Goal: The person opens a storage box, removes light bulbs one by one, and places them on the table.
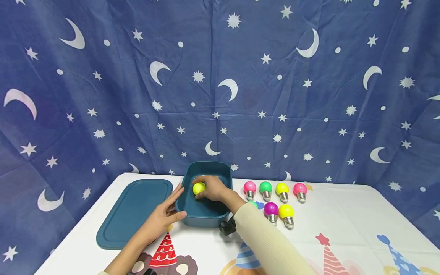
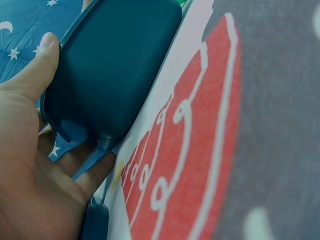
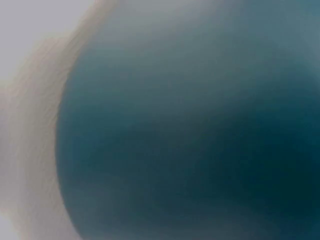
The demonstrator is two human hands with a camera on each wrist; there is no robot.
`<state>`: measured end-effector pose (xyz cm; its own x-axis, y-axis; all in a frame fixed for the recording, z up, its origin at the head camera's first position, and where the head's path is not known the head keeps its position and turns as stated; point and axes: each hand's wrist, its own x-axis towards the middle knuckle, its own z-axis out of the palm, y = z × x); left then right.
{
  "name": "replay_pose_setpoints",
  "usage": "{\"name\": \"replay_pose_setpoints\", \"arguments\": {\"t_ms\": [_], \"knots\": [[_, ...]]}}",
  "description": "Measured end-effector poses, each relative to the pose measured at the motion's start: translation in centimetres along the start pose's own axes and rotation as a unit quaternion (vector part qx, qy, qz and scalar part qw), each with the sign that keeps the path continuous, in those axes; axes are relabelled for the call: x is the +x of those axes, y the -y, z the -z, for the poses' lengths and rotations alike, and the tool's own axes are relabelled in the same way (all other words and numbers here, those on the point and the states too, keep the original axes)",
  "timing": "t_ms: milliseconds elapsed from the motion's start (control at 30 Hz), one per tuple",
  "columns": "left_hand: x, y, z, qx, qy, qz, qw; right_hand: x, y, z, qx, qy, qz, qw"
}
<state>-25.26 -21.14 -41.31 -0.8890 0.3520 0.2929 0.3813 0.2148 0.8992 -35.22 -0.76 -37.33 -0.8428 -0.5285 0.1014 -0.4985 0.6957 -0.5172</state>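
Observation:
A deep blue rectangular box (image 1: 206, 221) stands on the table, its open top facing up. Inside it, my right hand (image 1: 214, 188) pinches a yellow light bulb (image 1: 198, 188) between thumb and fingers; only the round globe shows, the base being hidden. My left hand (image 1: 159, 220) rests against the box's front left corner, thumb at the front rim and fingers along the left side. In the left wrist view, the thumb (image 2: 45, 62) lies at the rim of the box (image 2: 115, 65) and the other fingers touch its side. The right wrist view is a blue blur with pale sleeve.
Left of the box lies a flat blue lid (image 1: 132, 214). To the right, several bulbs lie in two rows, among them a pink bulb (image 1: 249, 187), a purple bulb (image 1: 271, 209) and a yellow bulb (image 1: 287, 211). A starry blue curtain (image 1: 247, 95) hangs behind the table.

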Motion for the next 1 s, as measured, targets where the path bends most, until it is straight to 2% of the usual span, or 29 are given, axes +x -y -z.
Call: {"name": "replay_pose_setpoints", "arguments": {"t_ms": [200,600,800,1000], "knots": [[0.3,-0.1,-0.2,0.001,0.000,0.002,1.0000,-0.5,0.1,0.5,-0.011,0.001,-0.013,0.9999],[0.5,-0.3,-0.4,0.011,-0.001,0.011,0.9999,-2.2,0.7,1.8,0.046,-0.038,0.000,0.9982],[0.5,-0.5,-0.4,0.013,-0.002,0.024,0.9996,-4.0,0.9,2.7,0.098,-0.076,0.008,0.9923],[0.0,-0.4,-0.2,0.023,-0.012,0.023,0.9994,-6.5,0.6,3.4,0.140,-0.100,-0.005,0.9851]]}}
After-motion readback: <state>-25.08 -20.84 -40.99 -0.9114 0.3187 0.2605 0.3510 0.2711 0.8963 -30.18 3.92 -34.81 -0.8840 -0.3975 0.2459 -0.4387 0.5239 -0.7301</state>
